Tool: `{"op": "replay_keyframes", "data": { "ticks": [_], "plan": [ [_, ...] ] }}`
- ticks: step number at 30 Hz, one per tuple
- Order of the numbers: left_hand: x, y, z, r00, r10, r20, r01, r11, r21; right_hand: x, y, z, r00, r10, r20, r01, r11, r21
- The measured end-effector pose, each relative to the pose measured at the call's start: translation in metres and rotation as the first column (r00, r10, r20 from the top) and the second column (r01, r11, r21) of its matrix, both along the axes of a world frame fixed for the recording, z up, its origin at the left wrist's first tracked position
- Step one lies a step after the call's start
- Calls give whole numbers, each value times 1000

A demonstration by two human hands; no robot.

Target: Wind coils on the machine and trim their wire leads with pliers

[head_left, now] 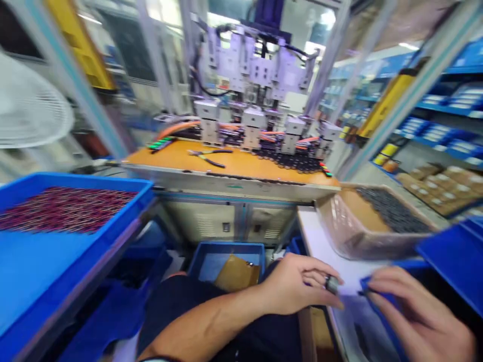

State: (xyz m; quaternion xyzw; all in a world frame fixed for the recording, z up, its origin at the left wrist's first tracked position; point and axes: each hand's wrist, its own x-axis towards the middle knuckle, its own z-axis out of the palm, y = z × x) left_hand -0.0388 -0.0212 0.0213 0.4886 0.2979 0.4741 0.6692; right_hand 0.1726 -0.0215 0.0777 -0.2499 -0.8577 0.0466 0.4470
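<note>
My left hand (289, 285) reaches across to the right, over the edge of a white side surface (320, 231). Between its thumb and fingers is a small silver-and-black cylindrical part (332, 284). A short gap to the right, my right hand (418, 309) pinches a tiny dark piece (363, 292) between thumb and fingertips; blur hides its kind. Below the right hand a blue bin (388, 314) shows in part. Close behind the hands stands a plastic-lined carton (350, 231) with many small dark parts (396, 208) in it.
An orange-topped bench (173, 156) carries a machine with several metal blocks (252, 125), pliers (211, 157) and a cluster of black round parts (294, 162). A blue tray (22, 281) at left holds dark red pin-like pieces (75, 208). Another blue bin (196, 259) sits low in front.
</note>
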Motion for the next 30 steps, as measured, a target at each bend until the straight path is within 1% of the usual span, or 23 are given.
{"op": "replay_keyframes", "data": {
  "ticks": [1,2,4,6,9,12,14,17,20,22,24,27,30],
  "plan": [
    [2,0,-1,1000,-15,20,15,1000,-1,1,-3,-3,999,-21,37,23,997,-69],
    [3,1,-2,999,-29,35,29,1000,-7,0,-5,-6,998,-16,60,24,989,-144],
    [9,2,-4,996,-52,75,54,998,-30,-3,-5,-13,999,27,34,-18,970,-244],
    [15,2,-5,988,-70,134,81,994,-74,-4,-5,-19,999,42,-7,-42,964,-262],
    [24,3,-5,969,-93,230,127,983,-134,-2,-4,-23,1000,19,-24,-24,970,-240],
    [29,5,-4,947,-130,295,180,973,-148,1,-4,-23,999,27,-41,-36,971,-236],
    [31,6,-4,940,-136,312,190,970,-149,1,-3,-23,998,41,-50,-51,971,-235],
    [30,6,-5,955,-89,281,132,982,-137,1,-2,-21,997,67,-34,-72,977,-199],
    [27,5,-4,974,-35,225,55,995,-85,2,-3,-22,994,113,9,-110,979,-173],
    [25,4,-3,980,-16,196,23,999,-32,2,-3,-24,993,102,52,-94,987,-127],
    [23,4,-2,987,1,164,-3,1000,14,3,-2,-28,994,57,96,-53,998,-40],
    [22,3,-2,989,10,147,-15,999,37,2,0,-31,993,23,114,-32,996,82],
    [21,2,-2,988,-19,155,15,1000,28,1,2,-31,994,19,108,-34,990,138]
  ]
}}
